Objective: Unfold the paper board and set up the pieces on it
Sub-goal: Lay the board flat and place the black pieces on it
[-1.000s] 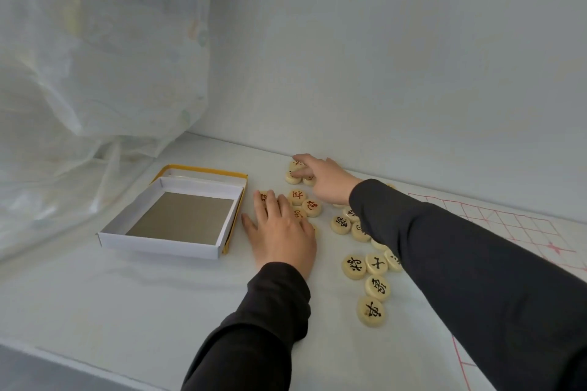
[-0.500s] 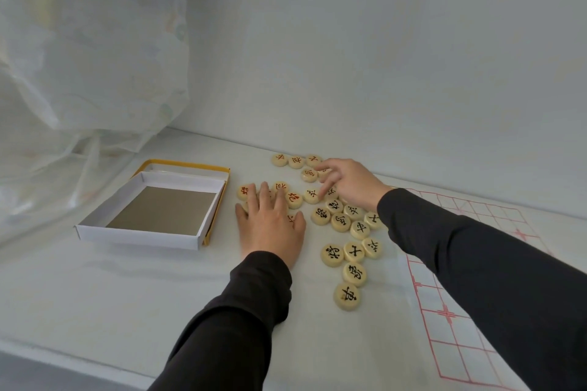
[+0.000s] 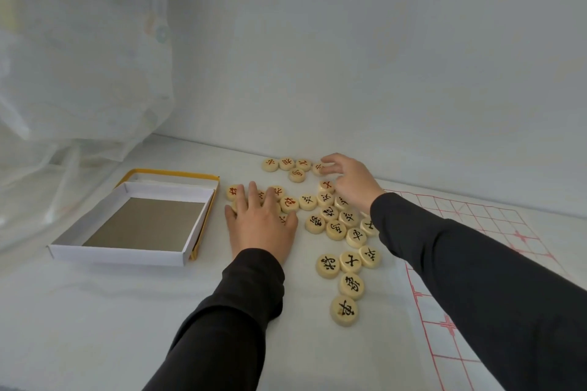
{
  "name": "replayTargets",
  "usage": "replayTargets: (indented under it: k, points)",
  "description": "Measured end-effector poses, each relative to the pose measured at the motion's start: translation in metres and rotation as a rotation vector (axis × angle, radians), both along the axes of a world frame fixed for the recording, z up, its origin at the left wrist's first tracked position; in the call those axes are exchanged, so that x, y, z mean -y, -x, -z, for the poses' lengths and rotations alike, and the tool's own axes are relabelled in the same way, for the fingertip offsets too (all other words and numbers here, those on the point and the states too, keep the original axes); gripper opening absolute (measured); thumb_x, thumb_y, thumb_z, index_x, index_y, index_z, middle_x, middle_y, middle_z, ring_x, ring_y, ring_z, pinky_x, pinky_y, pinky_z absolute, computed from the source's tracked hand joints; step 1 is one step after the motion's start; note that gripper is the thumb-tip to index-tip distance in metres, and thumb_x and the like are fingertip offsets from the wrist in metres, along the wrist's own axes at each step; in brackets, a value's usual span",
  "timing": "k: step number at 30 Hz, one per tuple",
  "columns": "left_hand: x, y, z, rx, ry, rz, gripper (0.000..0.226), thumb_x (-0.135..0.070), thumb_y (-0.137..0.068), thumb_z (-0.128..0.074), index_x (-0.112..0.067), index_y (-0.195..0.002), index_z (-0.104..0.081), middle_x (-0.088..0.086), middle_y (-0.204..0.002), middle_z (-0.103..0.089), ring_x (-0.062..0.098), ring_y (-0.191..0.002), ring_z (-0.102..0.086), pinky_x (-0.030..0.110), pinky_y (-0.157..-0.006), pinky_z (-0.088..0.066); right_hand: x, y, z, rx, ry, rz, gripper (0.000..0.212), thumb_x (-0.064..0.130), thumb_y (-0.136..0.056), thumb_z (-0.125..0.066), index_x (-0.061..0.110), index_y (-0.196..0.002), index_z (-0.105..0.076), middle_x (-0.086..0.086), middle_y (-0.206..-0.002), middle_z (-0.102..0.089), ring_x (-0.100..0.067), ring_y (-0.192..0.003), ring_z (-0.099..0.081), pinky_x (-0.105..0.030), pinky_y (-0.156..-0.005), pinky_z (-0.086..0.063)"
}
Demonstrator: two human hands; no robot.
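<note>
Left of our fingers sits the open box (image 3: 117,255). Our left hand (image 3: 263,225) lies flat, fingers straight on loose pieces (image 3: 336,228). Our right hand (image 3: 352,181) pinches one red piece (image 3: 317,169). Right of them, the paper board (image 3: 476,232) lies unfolded, with no piece set on the part we see, so we judge all the placing remains.

將, 士, 車 on pcs (image 3: 327,265)
</note>
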State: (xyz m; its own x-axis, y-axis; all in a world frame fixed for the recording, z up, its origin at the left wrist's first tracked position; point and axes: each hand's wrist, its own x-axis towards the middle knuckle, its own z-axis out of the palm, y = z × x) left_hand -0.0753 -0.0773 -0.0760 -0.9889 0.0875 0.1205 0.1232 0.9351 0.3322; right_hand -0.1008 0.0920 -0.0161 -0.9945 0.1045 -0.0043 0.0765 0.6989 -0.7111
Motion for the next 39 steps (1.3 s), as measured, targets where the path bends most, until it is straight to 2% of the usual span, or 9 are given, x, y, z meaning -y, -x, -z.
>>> replayTargets:
  k: [3,8,11,15,22,26,33,35,39]
  points:
    - [0.000,0.010,0.000,0.000,-0.020,-0.025,0.056,-0.047,-0.093,-0.030,-0.024,-0.144,-0.026,0.006,-0.156,-0.011,0.027,-0.144,0.000,0.046,-0.114,-0.010,-0.013,0.000,0.003,-0.009,-0.068,0.049,0.049,-0.009,-0.084,-0.035,0.015,-0.122,-0.056,-0.004,-0.104,-0.068,-0.020,-0.101,-0.060,-0.025,-0.080,-0.047]
    - [-0.004,0.027,-0.001,-0.004,-0.042,-0.036,0.052,-0.043,-0.095,-0.030,-0.024,-0.143,-0.029,0.007,-0.156,-0.013,0.028,-0.144,-0.002,0.047,-0.115,-0.011,-0.019,0.000,0.001,0.131,-0.110,-0.093,0.066,-0.017,-0.081,-0.033,0.013,-0.138,-0.043,-0.001,-0.136,-0.053,-0.014,-0.131,-0.043,-0.019,-0.093,-0.035]
    - [-0.006,0.039,-0.001,-0.008,-0.027,-0.022,0.051,-0.042,-0.096,-0.029,-0.024,-0.144,-0.028,0.009,-0.156,-0.013,0.029,-0.144,-0.002,0.048,-0.114,-0.012,-0.030,-0.003,-0.001,0.014,-0.153,0.041,0.065,-0.012,-0.080,-0.037,0.017,-0.137,-0.044,0.000,-0.136,-0.053,-0.018,-0.128,-0.045,-0.025,-0.100,-0.037]
    - [-0.010,0.050,0.000,-0.028,-0.011,0.017,0.051,-0.040,-0.097,-0.027,-0.022,-0.145,-0.027,0.009,-0.156,-0.014,0.030,-0.144,-0.003,0.048,-0.114,-0.012,-0.047,-0.009,-0.002,-0.008,-0.351,0.275,0.045,0.005,-0.086,-0.045,0.014,-0.129,-0.050,-0.009,-0.120,-0.061,-0.027,-0.110,-0.056,-0.036,-0.093,-0.046]
    - [-0.024,0.055,0.001,-0.043,-0.038,0.128,0.050,-0.040,-0.099,-0.026,-0.023,-0.146,-0.027,0.007,-0.156,-0.013,0.028,-0.144,-0.003,0.042,-0.116,-0.011,-0.039,-0.009,0.001,0.061,-0.231,0.165,0.045,0.000,-0.088,-0.039,0.011,-0.131,-0.048,-0.009,-0.127,-0.057,-0.025,-0.115,-0.053,-0.036,-0.098,-0.044]
    - [-0.031,0.056,0.002,-0.044,-0.039,0.160,0.051,-0.041,-0.099,-0.025,-0.023,-0.146,-0.026,0.007,-0.157,-0.013,0.027,-0.145,-0.001,0.040,-0.117,-0.009,-0.034,-0.012,0.002,0.028,-0.254,0.039,0.056,-0.008,-0.083,-0.039,0.014,-0.134,-0.046,-0.003,-0.132,-0.055,-0.020,-0.122,-0.050,-0.028,-0.097,-0.041]
    - [-0.037,0.056,0.000,-0.046,-0.107,0.219,0.049,-0.037,-0.100,-0.027,-0.022,-0.146,-0.026,0.008,-0.157,-0.012,0.026,-0.145,-0.001,0.038,-0.117,-0.008,-0.034,-0.019,0.005,-0.008,-0.115,0.019,0.056,-0.013,-0.081,-0.036,0.013,-0.126,-0.055,-0.003,-0.112,-0.068,-0.016,-0.113,-0.054,-0.018,-0.087,-0.036]
    - [-0.034,0.057,-0.001,-0.063,-0.210,0.177,0.048,-0.031,-0.100,-0.029,-0.019,-0.146,-0.027,0.008,-0.156,-0.014,0.026,-0.145,-0.003,0.039,-0.117,-0.009,-0.035,-0.019,0.005,-0.051,-0.098,0.080,0.054,-0.011,-0.083,-0.038,0.014,-0.128,-0.053,-0.004,-0.119,-0.064,-0.016,-0.107,-0.055,-0.019,-0.083,-0.040]
    - [-0.028,0.060,0.000,-0.098,-0.254,-0.019,0.046,-0.026,-0.100,-0.028,-0.014,-0.144,-0.030,0.011,-0.154,-0.021,0.030,-0.143,-0.009,0.044,-0.116,-0.013,-0.039,-0.015,0.010,-0.027,-0.150,0.216,0.052,-0.003,-0.087,-0.039,0.015,-0.135,-0.045,-0.009,-0.131,-0.055,-0.024,-0.117,-0.053,-0.033,-0.096,-0.045]
